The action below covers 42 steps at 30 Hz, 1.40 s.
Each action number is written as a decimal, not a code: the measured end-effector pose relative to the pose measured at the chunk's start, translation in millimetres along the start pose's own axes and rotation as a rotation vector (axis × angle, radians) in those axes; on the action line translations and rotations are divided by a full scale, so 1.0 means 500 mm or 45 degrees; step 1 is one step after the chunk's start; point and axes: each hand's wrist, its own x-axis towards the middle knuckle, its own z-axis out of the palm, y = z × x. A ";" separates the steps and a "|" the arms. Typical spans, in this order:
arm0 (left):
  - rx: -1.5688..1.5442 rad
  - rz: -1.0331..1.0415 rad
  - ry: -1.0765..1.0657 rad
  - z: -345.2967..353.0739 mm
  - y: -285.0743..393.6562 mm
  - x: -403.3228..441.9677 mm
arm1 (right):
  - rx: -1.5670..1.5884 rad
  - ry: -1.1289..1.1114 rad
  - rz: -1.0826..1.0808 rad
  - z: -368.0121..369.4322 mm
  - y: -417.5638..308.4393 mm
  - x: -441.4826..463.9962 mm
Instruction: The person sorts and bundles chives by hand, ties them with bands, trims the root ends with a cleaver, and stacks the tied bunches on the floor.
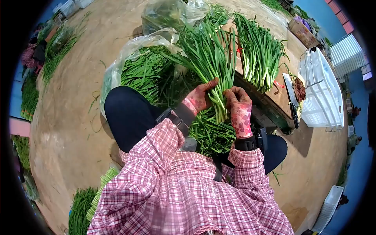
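My left hand (200, 97), in a pink patterned fingerless covering, is wrapped round the pale lower stems of a bunch of green leafy stalks (209, 55). On the other side of the stems, my right hand (238, 101) has its fingers pinched together against the bunch. The leaves fan out upward, away from me. Beyond my right hand, a second bunch (258, 55) lies on a wooden board (280, 102). Cut greens (211, 135) are piled below my hands, between my legs. An open plastic bag (115, 74) full of greens stands at the left.
A large knife (290, 94) lies at the board's right edge, beside a white plastic crate (319, 88). Another clear bag (160, 17) is at the back. More greens (82, 209) are at the lower left. People (31, 56) sit at the far left.
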 end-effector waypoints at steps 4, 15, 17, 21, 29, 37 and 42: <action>0.079 0.121 0.167 0.031 -0.003 -0.015 | 0.245 -0.080 -0.057 -0.008 0.011 -0.014; -0.233 0.190 -0.101 -0.035 0.046 0.009 | -0.535 -0.111 0.173 -0.262 -0.052 -0.044; -0.266 0.184 -0.351 -0.027 0.050 0.003 | -1.496 0.183 -0.652 -0.272 0.055 -0.028; -0.306 0.042 -0.536 -0.050 0.049 0.007 | -0.500 -0.153 -0.008 -0.090 -0.002 0.006; -0.200 0.159 -0.456 -0.030 0.036 -0.023 | -0.624 -0.179 -0.023 0.032 0.026 0.012; -0.143 0.142 -0.406 -0.064 0.027 -0.007 | -0.108 0.105 -0.079 0.006 0.058 0.033; -0.188 0.159 -0.559 -0.047 0.019 -0.014 | -0.617 -0.075 -0.264 0.026 0.063 0.005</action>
